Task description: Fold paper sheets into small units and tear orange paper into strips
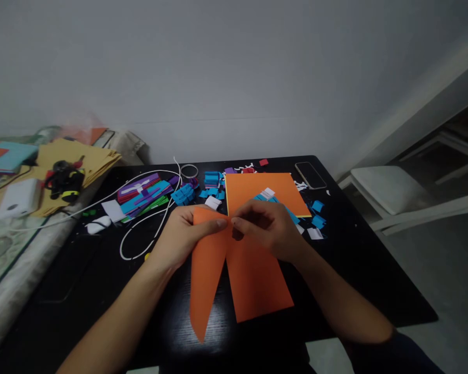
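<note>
**One head-worn view, angled forward and down**

The single camera sits on the person's head, looking forward and down across the black worktop (pixel 359 280) toward the pale wall (pixel 226 78), which fills the upper part. The bare forearms (pixel 120 314) reach in from the lower edge, and the hands (pixel 179 234) lie close to the lens, just below centre. The field is wide, taking in a white seat (pixel 390 189) at far right, though dim light there makes its depth hard to judge.

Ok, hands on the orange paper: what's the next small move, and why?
Perhaps ease the right hand gently away from the left hand: the two nearly meet at the top of the held orange paper, and a gap widens below them. Whether the halves join there is hidden.
</note>
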The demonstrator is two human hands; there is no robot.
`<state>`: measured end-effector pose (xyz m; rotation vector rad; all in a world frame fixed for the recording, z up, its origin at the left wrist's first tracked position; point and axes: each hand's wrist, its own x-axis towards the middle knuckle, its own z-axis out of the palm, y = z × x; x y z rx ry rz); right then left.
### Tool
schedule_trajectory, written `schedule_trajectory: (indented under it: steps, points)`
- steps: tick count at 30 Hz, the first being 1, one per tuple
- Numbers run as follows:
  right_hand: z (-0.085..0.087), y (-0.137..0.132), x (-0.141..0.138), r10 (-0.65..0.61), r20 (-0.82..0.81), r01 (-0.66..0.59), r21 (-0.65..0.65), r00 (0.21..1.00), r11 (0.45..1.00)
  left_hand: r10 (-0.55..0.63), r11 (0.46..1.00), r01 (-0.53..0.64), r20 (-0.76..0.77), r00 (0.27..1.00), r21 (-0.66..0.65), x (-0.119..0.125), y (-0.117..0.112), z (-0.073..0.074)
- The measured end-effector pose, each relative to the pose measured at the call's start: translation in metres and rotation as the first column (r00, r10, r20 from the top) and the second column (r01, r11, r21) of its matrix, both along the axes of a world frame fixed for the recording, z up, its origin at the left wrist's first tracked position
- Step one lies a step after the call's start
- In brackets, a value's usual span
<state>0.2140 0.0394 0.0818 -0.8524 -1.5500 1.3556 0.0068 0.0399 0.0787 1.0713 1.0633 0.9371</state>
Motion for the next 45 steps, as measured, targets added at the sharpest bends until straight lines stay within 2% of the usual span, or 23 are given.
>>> schedule_trajectory:
  steps: [3,9,12,14,19,25,30,35,38,43,45]
  points:
    - [-0.003,0.002,0.0,-0.026,0.007,0.026,0.015,1.0,1.0,0.013,1.0,-0.013,0.019,1.0,0.015,-0.001,0.002,-0.001]
    - [-0.003,0.006,0.002,-0.078,-0.03,0.078,0.006,0.997,0.997,0.167,0.962,-0.176,0.057,0.984,0.21,-0.01,0.01,-0.006]
    - [-0.003,0.007,0.001,-0.09,-0.026,0.09,0.005,0.996,0.996,0.19,0.95,-0.202,0.074,0.979,0.237,-0.012,0.011,-0.009]
    - [-0.003,0.007,0.001,-0.094,-0.03,0.095,0.005,0.995,0.996,0.181,0.955,-0.197,0.092,0.979,0.219,-0.012,0.011,-0.01]
    - [-0.002,0.008,0.002,-0.125,-0.036,0.125,-0.008,0.992,0.992,0.082,0.976,-0.096,0.081,0.993,0.197,-0.01,0.011,-0.008]
    - [-0.001,0.01,0.003,-0.146,-0.055,0.145,-0.009,0.988,0.989,0.157,0.965,-0.17,0.077,0.985,0.199,-0.012,0.012,-0.007]
    - [-0.005,0.013,0.005,-0.166,-0.061,0.167,0.009,0.984,0.986,0.128,0.973,-0.136,0.056,0.99,0.185,-0.014,0.015,-0.009]
    - [-0.003,0.017,0.012,-0.157,-0.021,0.158,0.028,0.987,0.987,0.17,0.959,-0.162,-0.018,0.985,0.231,-0.016,0.017,-0.009]
    - [0.001,0.017,0.015,-0.102,0.05,0.102,0.017,0.994,0.995,0.143,0.96,-0.119,-0.081,0.986,0.253,-0.014,0.015,-0.005]
    - [-0.001,0.015,0.007,-0.087,0.181,0.075,0.071,0.98,0.995,-0.031,0.968,0.076,-0.19,0.981,0.238,0.0,0.006,-0.003]
    - [-0.005,0.014,0.002,-0.089,0.189,0.07,0.107,0.978,0.992,-0.059,0.959,0.123,-0.244,0.968,0.257,0.004,0.003,-0.004]
